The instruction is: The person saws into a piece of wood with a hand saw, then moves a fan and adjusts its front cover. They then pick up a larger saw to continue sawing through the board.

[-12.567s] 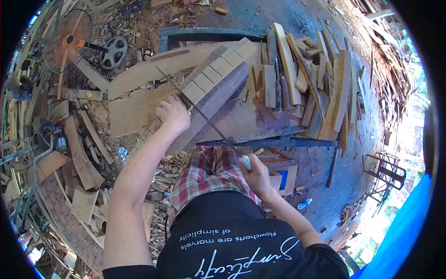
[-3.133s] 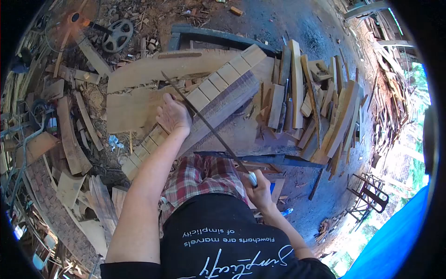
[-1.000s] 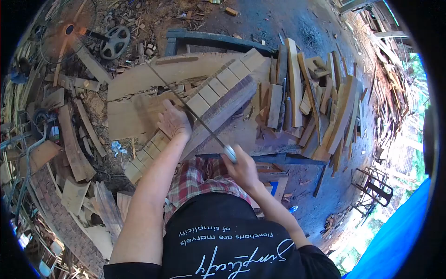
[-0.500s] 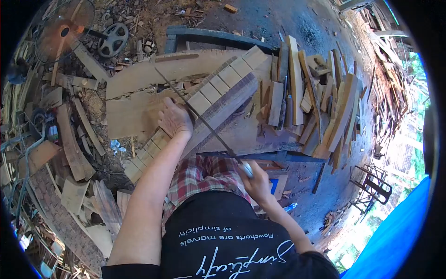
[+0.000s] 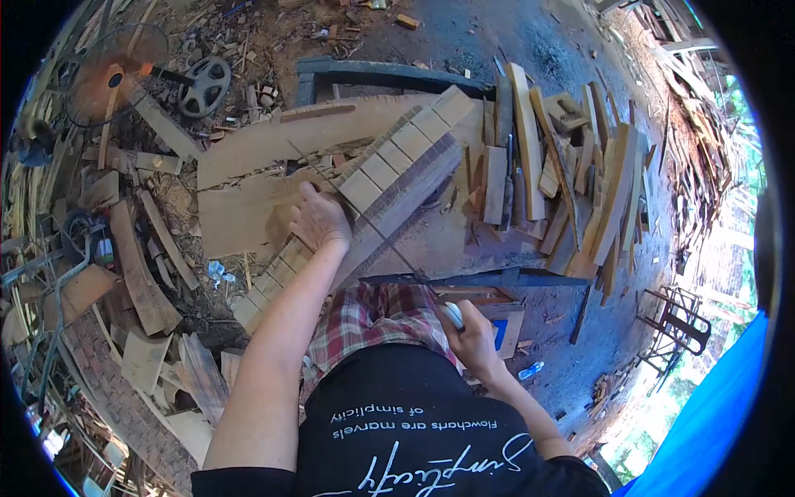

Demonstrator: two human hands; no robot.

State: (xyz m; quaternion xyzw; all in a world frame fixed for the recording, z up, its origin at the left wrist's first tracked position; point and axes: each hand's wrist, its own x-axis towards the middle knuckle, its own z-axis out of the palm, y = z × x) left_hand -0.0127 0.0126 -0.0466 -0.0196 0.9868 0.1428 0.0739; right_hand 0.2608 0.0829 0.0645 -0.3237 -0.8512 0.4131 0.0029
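Observation:
A light wooden beam (image 5: 416, 135), marked by several evenly spaced cross cuts, lies diagonally over a darker timber (image 5: 410, 184). My left hand (image 5: 321, 217) presses on the beam near its middle, with fingers bent over the far edge. In my right hand (image 5: 474, 338), closed around a pale handle, is a handsaw (image 5: 397, 248). Its thin dark blade crosses the beam just right of my left hand, apparently in a cut. The far end of the blade is hard to make out past the beam.
A wide board (image 5: 236, 217) lies under the work. Stacked wood offcuts (image 5: 530, 166) stand on the right, with a metal frame (image 5: 675, 319) beyond. At upper left are a fan (image 5: 114, 81) and a spoked wheel (image 5: 204, 87). More scrap planks (image 5: 137, 273) crowd the left.
My right hand has drawn the saw back toward my body, down and to the right. My left hand stays on the beam. The whole view has shifted slightly.

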